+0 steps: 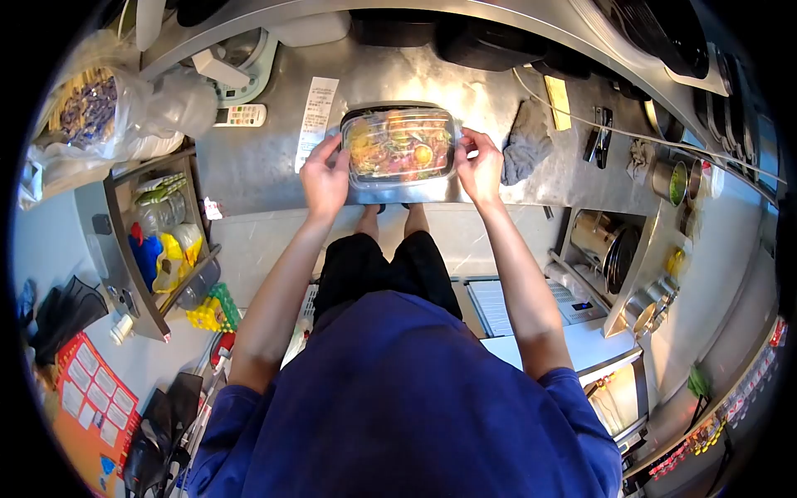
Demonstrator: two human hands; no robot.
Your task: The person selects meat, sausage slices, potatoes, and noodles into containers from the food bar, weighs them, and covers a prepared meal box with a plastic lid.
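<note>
A takeaway container (400, 148) with a dark base and a clear lid sits on the steel counter in front of me. Through the lid I see mixed food, with greens and a round yellow piece. My left hand (325, 176) grips its left edge, thumb toward the near corner. At the opposite edge, my right hand (479, 168) pinches the rim with curled fingers. A printed paper receipt (317, 124) lies just beyond my left hand. To the right of my right hand is a crumpled grey cloth (526, 143).
The steel counter (257, 162) holds a white remote control (241, 115) and a kitchen scale (249, 70) at the back left. Black-handled tools (598, 137) and a yellow paper (558, 103) lie right. A cable (614, 124) crosses there. A shelf edge (398, 10) overhangs the back.
</note>
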